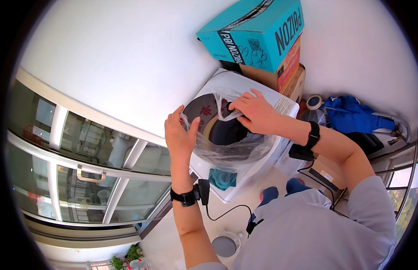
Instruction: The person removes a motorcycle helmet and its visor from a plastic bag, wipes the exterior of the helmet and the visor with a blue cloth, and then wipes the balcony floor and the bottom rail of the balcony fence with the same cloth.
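A large round container (197,109) with red flower patterns stands on a white appliance (281,101), with a clear plastic bag (233,153) around it. Inside it shows a dark round shape with a pale curved edge; I cannot make out what that is. At the container's left rim, my left hand (178,137) has thumb and fingers closed on the bag's edge. Over the far right rim, my right hand (257,112) pinches a gathered, raised part of the same bag. Its fingertips are partly hidden near something black.
Behind the appliance, a turquoise box (263,42) sits on brown cartons (263,77). A teal cloth (222,179) lies at the appliance's front. Glass sliding doors (89,180) are on the left, a blue bag (353,114) on the right, and a round grey-and-white vessel (224,245) on the floor.
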The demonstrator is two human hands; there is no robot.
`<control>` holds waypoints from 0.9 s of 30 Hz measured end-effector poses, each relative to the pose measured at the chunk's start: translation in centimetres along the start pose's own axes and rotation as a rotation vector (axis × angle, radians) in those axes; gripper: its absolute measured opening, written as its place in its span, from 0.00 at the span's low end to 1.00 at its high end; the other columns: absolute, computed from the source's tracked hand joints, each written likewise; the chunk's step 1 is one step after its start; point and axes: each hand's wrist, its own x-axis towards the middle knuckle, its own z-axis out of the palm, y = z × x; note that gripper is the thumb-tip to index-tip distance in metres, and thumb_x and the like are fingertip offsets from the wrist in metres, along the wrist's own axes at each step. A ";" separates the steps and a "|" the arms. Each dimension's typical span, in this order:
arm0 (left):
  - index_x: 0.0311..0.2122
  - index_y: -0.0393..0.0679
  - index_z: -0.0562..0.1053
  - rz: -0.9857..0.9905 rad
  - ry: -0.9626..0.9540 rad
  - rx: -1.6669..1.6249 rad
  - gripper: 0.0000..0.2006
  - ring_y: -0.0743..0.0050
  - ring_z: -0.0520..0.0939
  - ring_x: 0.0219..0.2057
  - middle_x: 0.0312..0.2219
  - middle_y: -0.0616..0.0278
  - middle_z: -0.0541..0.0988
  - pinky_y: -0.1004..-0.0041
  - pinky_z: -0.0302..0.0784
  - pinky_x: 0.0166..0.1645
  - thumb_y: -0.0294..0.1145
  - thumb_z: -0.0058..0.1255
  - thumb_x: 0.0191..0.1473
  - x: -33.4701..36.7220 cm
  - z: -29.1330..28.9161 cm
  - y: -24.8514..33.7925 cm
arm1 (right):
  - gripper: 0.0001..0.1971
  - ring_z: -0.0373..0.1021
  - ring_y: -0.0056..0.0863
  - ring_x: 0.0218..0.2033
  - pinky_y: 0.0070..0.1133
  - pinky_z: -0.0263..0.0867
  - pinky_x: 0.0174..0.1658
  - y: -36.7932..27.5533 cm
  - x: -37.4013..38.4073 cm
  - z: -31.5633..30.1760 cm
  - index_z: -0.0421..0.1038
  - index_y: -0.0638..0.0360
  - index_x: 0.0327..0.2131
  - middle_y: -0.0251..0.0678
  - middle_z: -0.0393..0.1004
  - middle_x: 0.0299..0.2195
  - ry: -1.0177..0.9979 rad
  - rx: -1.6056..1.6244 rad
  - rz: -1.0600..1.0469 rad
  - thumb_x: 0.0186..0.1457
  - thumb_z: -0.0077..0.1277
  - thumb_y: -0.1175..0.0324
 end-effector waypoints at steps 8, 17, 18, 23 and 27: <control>0.42 0.41 0.71 -0.104 -0.044 0.193 0.17 0.56 0.76 0.33 0.32 0.56 0.74 0.66 0.71 0.37 0.34 0.55 0.46 -0.8 1.9 -3.1 | 0.20 0.56 0.47 0.53 0.37 0.57 0.53 4.1 -4.7 4.0 0.65 0.55 0.43 0.44 0.53 0.56 -0.008 0.095 0.288 0.42 0.45 0.80; 0.43 0.44 0.71 -0.255 -0.070 0.188 0.16 0.52 0.78 0.30 0.28 0.51 0.78 0.61 0.73 0.33 0.36 0.53 0.48 -1.0 2.8 -5.2 | 0.30 0.60 0.51 0.49 0.33 0.61 0.50 3.7 -7.6 2.6 0.57 0.49 0.51 0.43 0.52 0.56 0.009 0.275 0.387 0.42 0.42 0.83; 0.44 0.44 0.71 -0.284 -0.072 0.182 0.17 0.52 0.79 0.30 0.28 0.51 0.78 0.61 0.73 0.33 0.36 0.53 0.48 -1.1 3.1 -5.3 | 0.29 0.60 0.51 0.49 0.33 0.61 0.50 3.7 -7.8 2.6 0.57 0.49 0.51 0.43 0.52 0.56 0.023 0.262 0.388 0.42 0.41 0.83; 0.41 0.43 0.74 -0.309 -0.140 0.463 0.15 0.54 0.79 0.29 0.25 0.50 0.78 0.63 0.73 0.33 0.36 0.53 0.47 -3.9 5.7 -7.4 | 0.25 0.59 0.48 0.50 0.32 0.60 0.50 3.6 -7.5 3.0 0.62 0.51 0.47 0.41 0.56 0.55 0.077 0.179 0.306 0.42 0.41 0.83; 0.41 0.42 0.74 -0.343 0.024 -0.165 0.13 0.71 0.75 0.22 0.22 0.60 0.77 0.72 0.69 0.28 0.35 0.52 0.51 -4.2 4.1 -9.6 | 0.19 0.58 0.46 0.51 0.31 0.58 0.52 3.3 -7.0 3.2 0.67 0.55 0.39 0.40 0.58 0.54 0.069 0.207 0.326 0.40 0.41 0.84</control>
